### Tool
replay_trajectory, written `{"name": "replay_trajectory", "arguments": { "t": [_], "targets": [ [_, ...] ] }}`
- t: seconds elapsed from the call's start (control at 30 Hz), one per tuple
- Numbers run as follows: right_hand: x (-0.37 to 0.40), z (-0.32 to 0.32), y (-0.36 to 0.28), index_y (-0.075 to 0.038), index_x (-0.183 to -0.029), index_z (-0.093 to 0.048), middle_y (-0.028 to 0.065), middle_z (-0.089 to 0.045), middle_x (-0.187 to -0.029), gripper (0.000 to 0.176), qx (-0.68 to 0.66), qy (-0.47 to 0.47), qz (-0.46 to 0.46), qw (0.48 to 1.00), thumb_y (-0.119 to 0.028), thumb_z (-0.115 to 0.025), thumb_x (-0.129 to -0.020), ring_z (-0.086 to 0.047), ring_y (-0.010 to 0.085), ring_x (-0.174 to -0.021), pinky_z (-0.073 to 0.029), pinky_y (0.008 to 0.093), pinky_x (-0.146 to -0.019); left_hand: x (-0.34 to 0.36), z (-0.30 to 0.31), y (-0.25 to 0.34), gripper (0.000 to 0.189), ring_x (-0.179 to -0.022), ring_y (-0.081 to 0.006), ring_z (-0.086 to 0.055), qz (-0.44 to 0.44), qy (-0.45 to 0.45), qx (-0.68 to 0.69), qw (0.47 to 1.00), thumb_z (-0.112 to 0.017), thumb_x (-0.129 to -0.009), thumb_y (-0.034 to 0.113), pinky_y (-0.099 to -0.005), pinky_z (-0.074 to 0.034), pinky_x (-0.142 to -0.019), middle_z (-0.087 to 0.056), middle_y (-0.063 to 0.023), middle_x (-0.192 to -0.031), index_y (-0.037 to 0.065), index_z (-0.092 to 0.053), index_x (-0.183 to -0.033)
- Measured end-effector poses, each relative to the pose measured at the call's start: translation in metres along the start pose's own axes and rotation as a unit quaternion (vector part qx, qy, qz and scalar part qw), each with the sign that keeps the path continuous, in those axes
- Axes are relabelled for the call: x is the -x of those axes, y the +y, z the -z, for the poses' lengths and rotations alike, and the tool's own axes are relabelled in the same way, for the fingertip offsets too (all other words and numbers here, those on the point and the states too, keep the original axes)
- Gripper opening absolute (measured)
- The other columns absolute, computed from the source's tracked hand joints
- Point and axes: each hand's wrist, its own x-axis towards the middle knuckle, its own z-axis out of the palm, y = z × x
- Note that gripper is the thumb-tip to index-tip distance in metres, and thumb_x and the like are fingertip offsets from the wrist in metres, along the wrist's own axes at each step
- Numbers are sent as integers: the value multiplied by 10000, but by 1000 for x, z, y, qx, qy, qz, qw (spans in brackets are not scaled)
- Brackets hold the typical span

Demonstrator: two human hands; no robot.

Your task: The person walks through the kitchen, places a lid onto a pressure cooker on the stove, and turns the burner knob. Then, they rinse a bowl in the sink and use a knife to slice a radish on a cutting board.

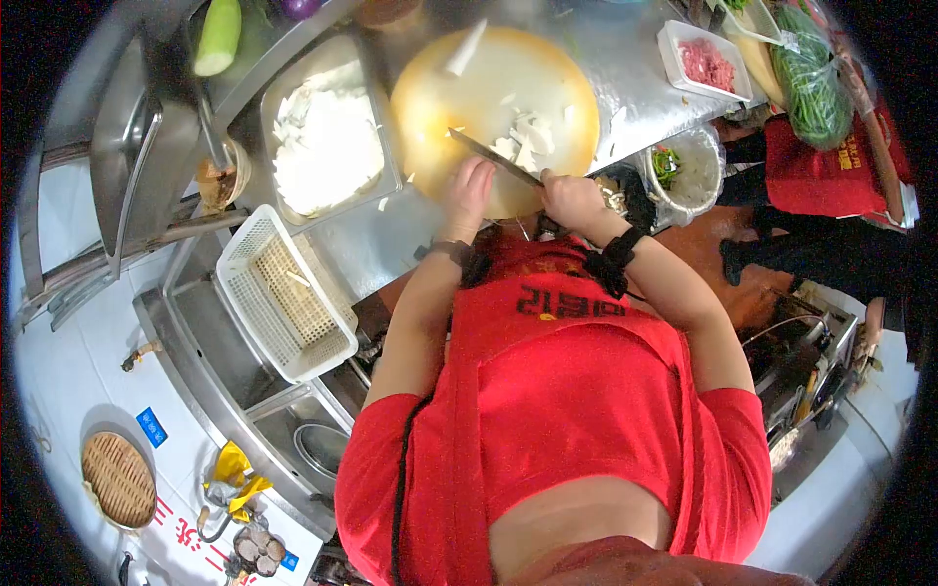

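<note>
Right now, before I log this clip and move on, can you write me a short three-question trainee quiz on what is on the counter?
1. True or false: the left hand grips the long steel knife.
2. What fills the rectangular steel tray beside the round yellow chopping board? A. pink minced meat B. white chopped pieces C. green beans
3. Fill in: the cut pieces lying on the board by the blade are ____ in colour.

Key: 1 false, the right hand holds the knife. 2 B. 3 white.
</note>
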Motion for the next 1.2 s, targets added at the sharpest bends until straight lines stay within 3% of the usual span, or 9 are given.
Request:
{"name": "replay_trajectory", "arguments": {
  "t": [0.2,0.6,0.67,0.73,0.77,0.87,1.0,1.1,1.2],
  "targets": [
    [21,30,7,-15,-870,-508,200,-610,-687,258,-49,-4,-6,999,-266,-449,-858,-620,350,-655,-491,458,-567,3,-3,-3,120,-847,-254,-562,1,5,9,1000,-632,-754,121,-362,-456,-730,-578,-55,-931,80,-610,-864],
    [26,26,10,-22,-844,-518,164,-615,-651,185,-2,4,27,1000,-200,-475,-820,-622,315,-587,-488,433,-490,7,-8,-5,123,-885,-274,-549,18,3,25,1000,-625,-758,103,-373,-452,-758,-574,-83,-956,49,-612,-868],
    [22,17,13,-30,-830,-517,161,-603,-618,259,-3,4,24,1000,-287,-496,-845,-614,318,-570,-484,425,-495,14,-14,-9,125,-896,-281,-548,27,3,29,999,-625,-760,102,-372,-453,-772,-575,-95,-967,40,-613,-868],
    [20,4,16,-54,-772,-534,129,-581,-544,246,16,95,79,992,-292,-509,-831,-596,289,-480,-469,399,-424,12,-10,-7,132,-925,-294,-545,27,-9,16,999,-625,-767,105,-372,-453,-809,-576,-120,-993,25,-615,-872],
    [17,-2,17,-59,-775,-536,123,-581,-541,211,26,75,79,994,-263,-509,-820,-597,274,-472,-465,391,-408,12,-10,-6,131,-928,-291,-546,33,-8,14,999,-617,-775,112,-375,-453,-810,-578,-122,-990,30,-618,-876],
    [19,27,2,-21,-906,-561,143,-649,-726,214,15,-46,26,998,-168,-461,-788,-649,268,-641,-513,379,-534,12,-8,-7,117,-909,-306,-543,29,-31,-6,999,-586,-807,124,-384,-450,-793,-573,-132,-973,31,-614,-871],
    [7,-7,4,-48,-811,-550,123,-619,-610,148,20,60,45,997,-180,-512,-757,-622,258,-520,-490,379,-450,10,-9,-7,118,-903,-311,-538,32,-43,14,998,-581,-813,122,-387,-448,-777,-570,-133,-968,28,-608,-878],
    [-2,-4,-1,-22,-858,-557,152,-643,-720,186,3,-17,28,999,-173,-503,-763,-647,271,-644,-516,372,-575,5,-5,-5,121,-900,-308,-538,19,-30,14,999,-578,-814,122,-388,-442,-780,-570,-131,-965,24,-607,-878],
    [1,0,-1,-22,-879,-556,165,-641,-744,202,-21,-12,15,1000,-180,-497,-768,-644,295,-668,-511,396,-582,5,-2,-2,123,-898,-305,-539,26,-50,-9,998,-574,-818,128,-386,-435,-792,-571,-132,-969,20,-610,-865]
  ]
}}
